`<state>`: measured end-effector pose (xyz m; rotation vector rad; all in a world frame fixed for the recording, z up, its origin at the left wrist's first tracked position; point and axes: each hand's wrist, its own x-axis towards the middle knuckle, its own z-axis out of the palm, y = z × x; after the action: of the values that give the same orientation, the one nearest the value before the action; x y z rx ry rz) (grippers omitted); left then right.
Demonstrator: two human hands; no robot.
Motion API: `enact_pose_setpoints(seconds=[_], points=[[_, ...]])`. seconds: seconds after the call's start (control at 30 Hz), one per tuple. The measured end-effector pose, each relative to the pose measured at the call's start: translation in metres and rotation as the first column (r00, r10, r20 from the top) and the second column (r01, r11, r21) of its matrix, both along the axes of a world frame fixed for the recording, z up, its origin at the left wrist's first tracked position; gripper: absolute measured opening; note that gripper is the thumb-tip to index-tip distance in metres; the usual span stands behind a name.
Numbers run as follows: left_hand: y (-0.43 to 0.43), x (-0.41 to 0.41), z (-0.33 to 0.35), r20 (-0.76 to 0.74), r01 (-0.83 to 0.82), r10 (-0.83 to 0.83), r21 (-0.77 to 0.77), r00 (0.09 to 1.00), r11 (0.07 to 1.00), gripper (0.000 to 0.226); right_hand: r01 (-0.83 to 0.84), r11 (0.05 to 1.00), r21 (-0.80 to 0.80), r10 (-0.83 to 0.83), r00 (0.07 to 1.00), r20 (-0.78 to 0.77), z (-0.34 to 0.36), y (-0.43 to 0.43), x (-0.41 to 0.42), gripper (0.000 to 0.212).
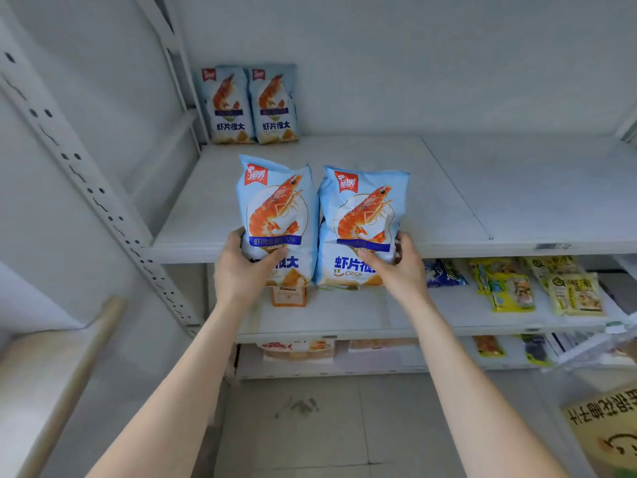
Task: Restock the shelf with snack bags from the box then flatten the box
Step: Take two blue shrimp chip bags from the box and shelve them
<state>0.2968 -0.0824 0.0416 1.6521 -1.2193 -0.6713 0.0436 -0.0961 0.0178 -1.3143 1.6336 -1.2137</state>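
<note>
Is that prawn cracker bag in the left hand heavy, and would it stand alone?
Probably light: the left hand holds the puffed bag upright by its lower part. Likely crushable, being air-filled. It should stand, like the two bags at the back of the shelf.

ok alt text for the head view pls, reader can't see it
A person's left hand grips a blue prawn-crisp bag and the right hand grips a second bag, both upright side by side in front of a white shelf. Two matching bags stand at the shelf's back left; yellow snack packets lie on a lower shelf.
</note>
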Motion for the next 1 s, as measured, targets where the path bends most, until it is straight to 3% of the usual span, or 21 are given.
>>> enact_pose_setpoints(seconds=[0.17, 0.37, 0.63, 1.0], points=[[-0.059, 0.033, 0.006, 0.020, -0.031, 0.032, -0.056, 0.999, 0.998, 0.061, -0.038, 0.997, -0.067, 0.040, 0.999, 0.019, 0.017, -0.066, 0.028, 0.066], [-0.129, 0.077, 0.023, 0.039, -0.046, 0.051, -0.127, 0.998, 0.991, 0.049, -0.056, 0.989, -0.138, 0.061, 0.997, 0.036, 0.035, -0.141, 0.076, 0.047], [-0.231, 0.131, 0.014, 0.090, -0.024, 0.041, -0.181, 0.995, 0.983, 0.048, -0.020, 0.982, -0.188, 0.037, 0.995, 0.088, 0.026, -0.234, 0.131, 0.051], [-0.329, 0.164, -0.007, 0.132, -0.079, 0.108, -0.208, 0.985, 0.975, 0.057, -0.035, 0.973, -0.227, 0.045, 0.998, 0.041, 0.013, -0.335, 0.170, 0.050]])
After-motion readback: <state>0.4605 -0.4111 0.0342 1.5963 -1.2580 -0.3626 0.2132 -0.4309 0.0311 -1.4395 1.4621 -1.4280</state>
